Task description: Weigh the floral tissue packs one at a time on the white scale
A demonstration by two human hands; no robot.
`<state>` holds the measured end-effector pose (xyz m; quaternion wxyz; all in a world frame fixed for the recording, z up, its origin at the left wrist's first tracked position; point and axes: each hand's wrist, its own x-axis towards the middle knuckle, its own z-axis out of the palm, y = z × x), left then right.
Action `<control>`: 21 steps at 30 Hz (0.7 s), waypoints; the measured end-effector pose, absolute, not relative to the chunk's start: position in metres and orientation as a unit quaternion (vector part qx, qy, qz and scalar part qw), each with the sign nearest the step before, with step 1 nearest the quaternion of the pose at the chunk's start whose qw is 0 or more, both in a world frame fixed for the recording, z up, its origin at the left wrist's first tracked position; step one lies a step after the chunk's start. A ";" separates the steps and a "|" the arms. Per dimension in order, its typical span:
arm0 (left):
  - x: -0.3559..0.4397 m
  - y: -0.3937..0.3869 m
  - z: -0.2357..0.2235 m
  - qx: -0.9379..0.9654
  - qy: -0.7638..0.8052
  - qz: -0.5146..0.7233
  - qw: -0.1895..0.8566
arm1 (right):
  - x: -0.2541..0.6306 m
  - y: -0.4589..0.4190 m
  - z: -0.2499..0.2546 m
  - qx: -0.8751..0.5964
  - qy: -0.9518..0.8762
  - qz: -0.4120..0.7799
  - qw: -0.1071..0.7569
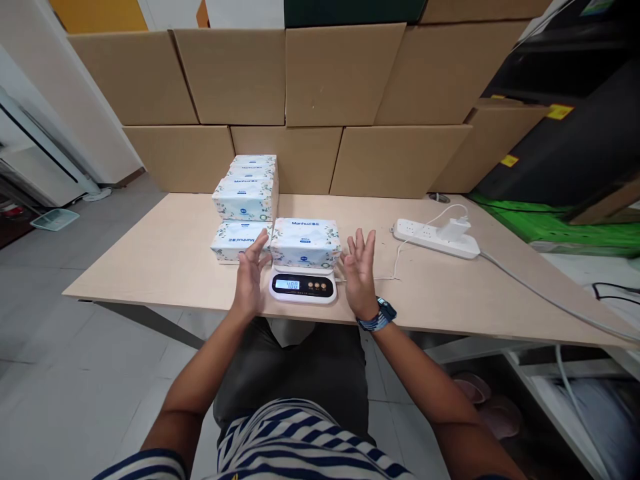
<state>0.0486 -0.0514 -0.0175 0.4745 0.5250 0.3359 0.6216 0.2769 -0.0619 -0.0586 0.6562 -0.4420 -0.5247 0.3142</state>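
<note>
Tissue pk [306, 243] on scale [303, 285], btwn L hand [249, 277], R hand [359, 277]

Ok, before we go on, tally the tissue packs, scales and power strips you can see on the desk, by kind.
Manhua tissue packs: 5 visible, more may be hidden
Digital scale: 1
White power strip: 1
Total: 7 visible

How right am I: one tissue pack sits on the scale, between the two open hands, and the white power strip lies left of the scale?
The side is wrong: in the head view, the white power strip lies right of the scale. The rest stands: one tissue pack sits on the scale, between the open left hand and open right hand.
</note>
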 end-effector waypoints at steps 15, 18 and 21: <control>0.046 -0.056 -0.066 0.473 0.399 0.603 0.503 | 0.281 -0.070 -0.045 -0.497 -0.484 0.370 0.618; 0.046 -0.057 -0.065 0.485 0.395 0.597 0.502 | 0.282 -0.068 -0.046 -0.500 -0.492 0.370 0.609; 0.045 -0.060 -0.063 0.495 0.394 0.590 0.501 | 0.283 -0.068 -0.047 -0.503 -0.486 0.372 0.610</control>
